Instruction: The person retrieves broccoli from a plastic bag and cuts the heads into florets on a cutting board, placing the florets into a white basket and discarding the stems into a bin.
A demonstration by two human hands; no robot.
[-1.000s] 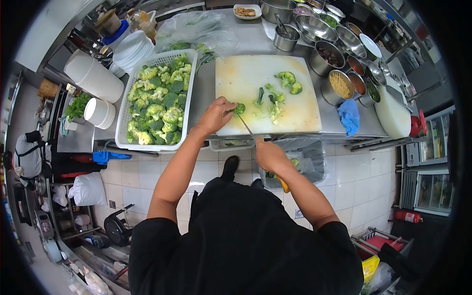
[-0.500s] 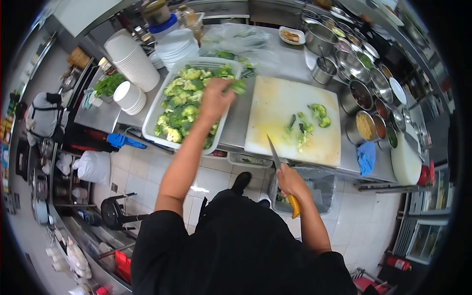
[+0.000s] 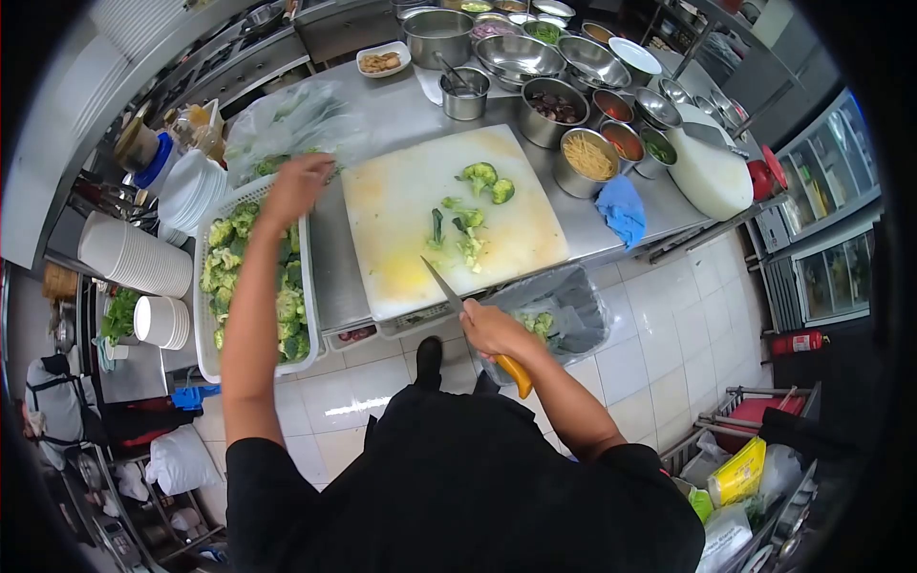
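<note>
My right hand point(image 3: 492, 329) is closed round the yellow handle of a knife point(image 3: 442, 284), its blade pointing up over the cutting board's point(image 3: 382, 205) near edge. Above the top end of a white basket point(image 3: 312, 329) full of broccoli florets point(image 3: 289, 304), my left hand point(image 3: 298, 186) has its fingers curled together; whatever they hold is too small to make out. Cut broccoli point(image 3: 479, 176) and a dark green piece point(image 3: 437, 227) lie on the board. Beyond my left hand is a clear plastic bag point(image 3: 287, 124) with greens.
Stacked white bowls point(image 3: 134, 256) and plates point(image 3: 191, 196) stand at the left. Behind and right of the board are metal pots point(image 3: 554, 113), noodles point(image 3: 587, 156) and a blue cloth point(image 3: 623, 210). A lined bin point(image 3: 583, 320) sits below the counter edge.
The view has turned to the right, so the counter appears shifted left. My left hand has moved off the florets to the basket's top edge; the green stalk in it no longer shows.
</note>
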